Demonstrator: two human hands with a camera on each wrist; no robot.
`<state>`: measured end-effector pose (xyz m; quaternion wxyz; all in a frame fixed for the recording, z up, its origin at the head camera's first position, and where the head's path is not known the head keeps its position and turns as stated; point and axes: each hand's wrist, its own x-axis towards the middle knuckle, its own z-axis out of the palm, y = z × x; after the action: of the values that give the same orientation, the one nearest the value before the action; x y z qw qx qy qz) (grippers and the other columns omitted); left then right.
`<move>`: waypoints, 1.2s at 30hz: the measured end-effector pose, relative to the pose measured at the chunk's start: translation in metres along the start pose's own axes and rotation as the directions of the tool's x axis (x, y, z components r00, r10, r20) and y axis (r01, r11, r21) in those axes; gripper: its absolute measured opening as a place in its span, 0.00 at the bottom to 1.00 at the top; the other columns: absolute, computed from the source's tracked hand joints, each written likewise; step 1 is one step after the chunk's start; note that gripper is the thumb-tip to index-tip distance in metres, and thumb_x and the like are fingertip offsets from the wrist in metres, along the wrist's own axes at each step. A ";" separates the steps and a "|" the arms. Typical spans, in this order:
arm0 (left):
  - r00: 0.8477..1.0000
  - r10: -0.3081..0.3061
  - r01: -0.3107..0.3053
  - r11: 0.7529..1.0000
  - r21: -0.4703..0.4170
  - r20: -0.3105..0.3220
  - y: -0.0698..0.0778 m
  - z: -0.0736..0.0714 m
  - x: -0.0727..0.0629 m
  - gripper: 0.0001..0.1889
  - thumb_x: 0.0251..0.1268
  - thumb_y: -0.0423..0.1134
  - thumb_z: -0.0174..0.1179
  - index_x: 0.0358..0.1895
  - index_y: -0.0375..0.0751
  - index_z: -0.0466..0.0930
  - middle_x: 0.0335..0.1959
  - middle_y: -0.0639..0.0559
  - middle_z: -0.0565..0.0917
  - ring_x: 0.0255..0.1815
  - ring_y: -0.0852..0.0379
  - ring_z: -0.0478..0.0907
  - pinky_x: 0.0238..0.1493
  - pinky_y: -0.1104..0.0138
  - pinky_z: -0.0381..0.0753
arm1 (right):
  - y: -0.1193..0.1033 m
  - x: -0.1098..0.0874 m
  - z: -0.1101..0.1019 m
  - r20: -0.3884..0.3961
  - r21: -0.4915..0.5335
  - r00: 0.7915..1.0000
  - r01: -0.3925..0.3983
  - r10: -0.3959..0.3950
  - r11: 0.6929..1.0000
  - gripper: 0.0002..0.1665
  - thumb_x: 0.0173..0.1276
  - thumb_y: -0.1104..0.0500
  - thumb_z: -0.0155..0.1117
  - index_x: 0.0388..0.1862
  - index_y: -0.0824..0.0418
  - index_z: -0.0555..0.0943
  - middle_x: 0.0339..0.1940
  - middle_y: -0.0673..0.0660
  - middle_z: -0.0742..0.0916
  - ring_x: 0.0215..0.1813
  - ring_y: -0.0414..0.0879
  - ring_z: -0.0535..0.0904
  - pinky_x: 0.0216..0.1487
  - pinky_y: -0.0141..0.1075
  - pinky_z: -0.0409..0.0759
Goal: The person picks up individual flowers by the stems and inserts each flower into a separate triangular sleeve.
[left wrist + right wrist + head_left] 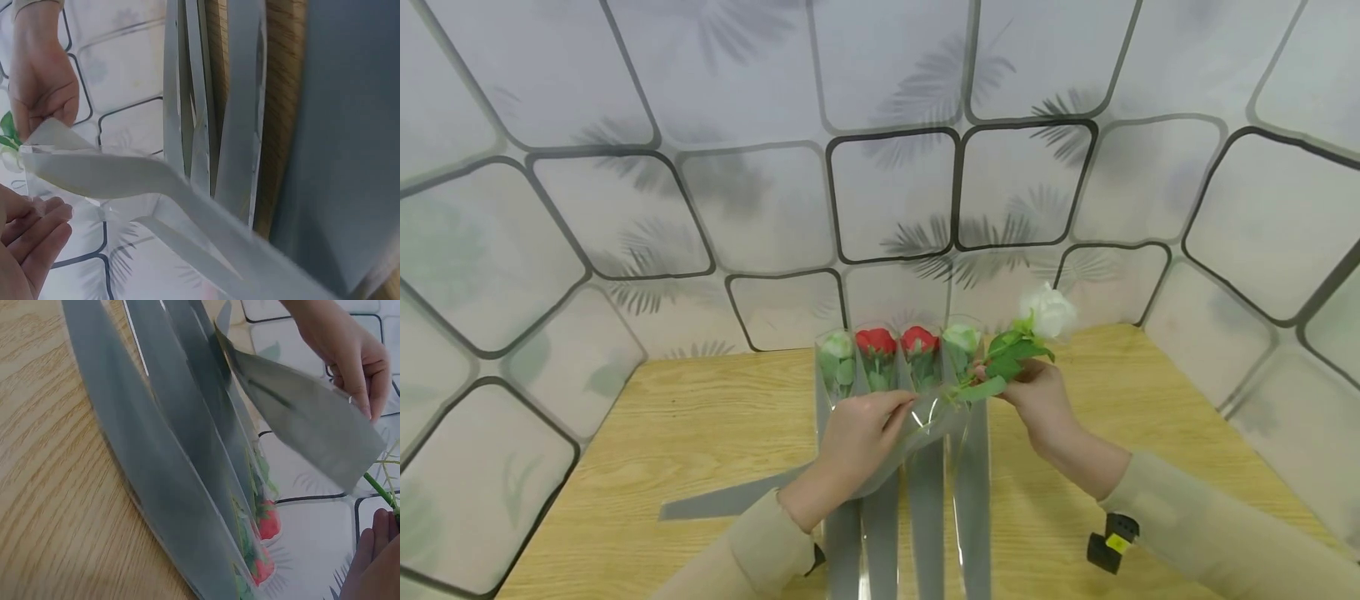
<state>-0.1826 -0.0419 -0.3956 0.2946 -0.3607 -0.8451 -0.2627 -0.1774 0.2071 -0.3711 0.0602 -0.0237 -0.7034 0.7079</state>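
In the head view my left hand (859,433) pinches the mouth of a long grey-and-clear flower sleeve (730,500), which slants down to the left across other sleeves. My right hand (1043,408) holds a white rose (1049,313) by its leafy stem, bloom up and to the right. The stem's lower end is at the sleeve's mouth; whether it is inside is hard to tell. In the right wrist view the held sleeve (306,419) is raised, with the green stem (377,486) at its opening. The left wrist view shows the sleeve (112,175) beside my left fingers (44,244).
Several sleeved roses lie side by side on the wooden table (700,433), blooms toward the back: two red roses (876,343) between pale green-white roses (961,340). Their grey sleeves (925,517) run toward me. A patterned cloth wall (760,208) encloses the table's back and sides.
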 end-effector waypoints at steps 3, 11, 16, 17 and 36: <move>1.000 0.010 -0.010 1.000 -0.008 -0.023 -0.001 0.001 0.000 0.04 0.69 0.33 0.72 0.44 0.40 0.93 0.37 0.49 0.95 0.33 0.57 0.93 0.37 0.66 0.91 | 0.003 0.001 -0.001 0.006 -0.010 1.000 0.014 -0.014 1.000 0.08 0.72 0.65 0.73 0.39 0.51 0.86 0.33 0.37 0.92 0.41 0.33 0.89 0.53 0.28 0.87; 0.999 0.030 -0.031 0.999 -0.023 -0.040 0.000 0.000 0.001 0.05 0.68 0.32 0.72 0.44 0.39 0.93 0.37 0.49 0.95 0.32 0.58 0.93 0.35 0.67 0.90 | 0.013 -0.001 0.002 0.047 -0.119 0.999 0.017 -0.011 0.993 0.09 0.70 0.65 0.75 0.45 0.56 0.83 0.36 0.37 0.93 0.43 0.33 0.89 0.55 0.27 0.85; 0.999 0.033 -0.034 0.999 -0.038 -0.037 0.001 0.001 0.000 0.05 0.68 0.31 0.72 0.44 0.38 0.93 0.37 0.48 0.95 0.33 0.57 0.93 0.36 0.66 0.91 | 0.012 -0.004 0.005 0.040 -0.148 0.999 0.015 -0.010 0.989 0.10 0.69 0.63 0.76 0.45 0.60 0.84 0.37 0.40 0.93 0.43 0.32 0.89 0.54 0.26 0.84; 0.999 0.031 -0.032 0.999 -0.040 -0.038 0.001 0.001 0.000 0.05 0.68 0.31 0.72 0.44 0.38 0.93 0.37 0.48 0.95 0.33 0.57 0.93 0.35 0.66 0.91 | 0.012 -0.004 0.005 0.040 -0.145 0.999 0.021 -0.016 0.989 0.10 0.69 0.63 0.76 0.46 0.61 0.84 0.37 0.40 0.93 0.42 0.33 0.89 0.54 0.27 0.85; 0.998 0.056 -0.057 0.998 -0.027 -0.039 -0.001 -0.003 -0.002 0.06 0.70 0.34 0.71 0.46 0.41 0.93 0.38 0.50 0.95 0.32 0.60 0.92 0.34 0.70 0.89 | 0.014 0.008 -0.010 0.019 -0.198 0.999 0.052 -0.049 0.979 0.13 0.67 0.64 0.78 0.48 0.63 0.83 0.34 0.35 0.91 0.41 0.29 0.88 0.52 0.24 0.85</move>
<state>-0.1810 -0.0453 -0.3950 0.3129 -0.3834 -0.8249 -0.2731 -0.1848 0.2182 -0.3850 0.0706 -0.0068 -0.7712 0.6326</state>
